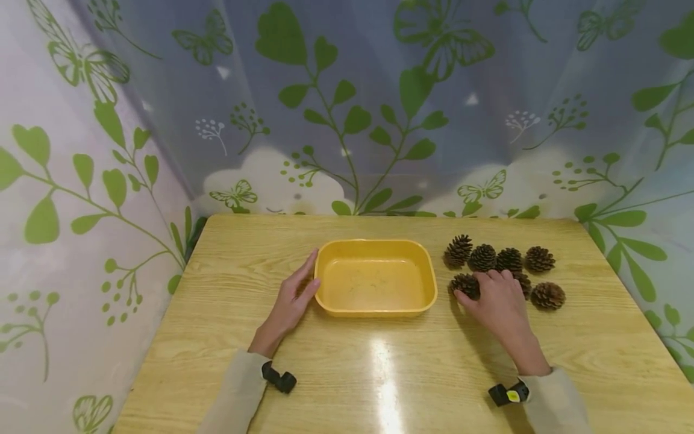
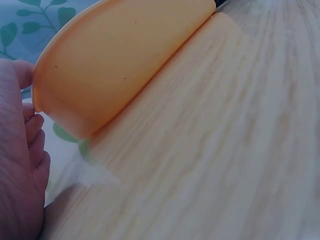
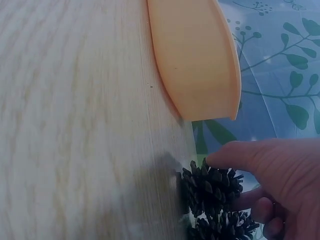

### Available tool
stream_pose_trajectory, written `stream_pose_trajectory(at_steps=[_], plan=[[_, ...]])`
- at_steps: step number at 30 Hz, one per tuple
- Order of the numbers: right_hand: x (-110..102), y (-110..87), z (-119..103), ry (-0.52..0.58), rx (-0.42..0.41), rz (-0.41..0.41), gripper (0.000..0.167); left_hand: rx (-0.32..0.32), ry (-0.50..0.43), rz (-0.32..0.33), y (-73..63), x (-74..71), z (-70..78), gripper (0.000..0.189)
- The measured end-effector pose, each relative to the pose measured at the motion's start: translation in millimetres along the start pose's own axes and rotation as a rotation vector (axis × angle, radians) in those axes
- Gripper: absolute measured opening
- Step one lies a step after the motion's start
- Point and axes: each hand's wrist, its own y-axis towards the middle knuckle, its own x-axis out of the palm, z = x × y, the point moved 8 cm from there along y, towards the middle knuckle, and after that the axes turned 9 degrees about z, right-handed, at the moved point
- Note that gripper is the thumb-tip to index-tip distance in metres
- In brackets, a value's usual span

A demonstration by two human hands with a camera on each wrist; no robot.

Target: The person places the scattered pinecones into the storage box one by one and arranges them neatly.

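Note:
A yellow rectangular plastic basin (image 1: pixel 374 313), with nothing lying inside it, stands on the wooden table. My left hand (image 1: pixel 290 300) rests against the basin's left end, fingers along its outer wall and thumb at the rim. In the left wrist view, that hand (image 2: pixel 20 150) shows at the left edge beside the rim. On the right, my right hand (image 1: pixel 501 301) holds a brown pine cone (image 1: pixel 464 286) between thumb and fingers. The right wrist view shows this pine cone (image 3: pixel 210 187) close up, still low by the table; another cone (image 3: pixel 225 227) sits just beside it.
Several more pine cones stand grouped around the right hand, among them one at the back left (image 1: pixel 458 251) and one at the front right (image 1: pixel 548 296). The wooden table (image 1: pixel 336 374) ends at a leaf-patterned curtain (image 1: pixel 347 150) behind and at both sides.

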Motion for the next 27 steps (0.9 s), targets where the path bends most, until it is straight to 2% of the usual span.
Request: stream_pose_trajectory(at_steps=[10,27], plan=[[4.2,0.9,-2.4,0.014,-0.022,0.005,0.054,0.005,0.010,0.003,-1.2,-0.6,-4.1,0.060],[-4.0,7.3,-9.5,0.049,-0.061,0.107,0.052,0.006,0.010,0.003,-0.3,-0.7,-3.0,0.061]])
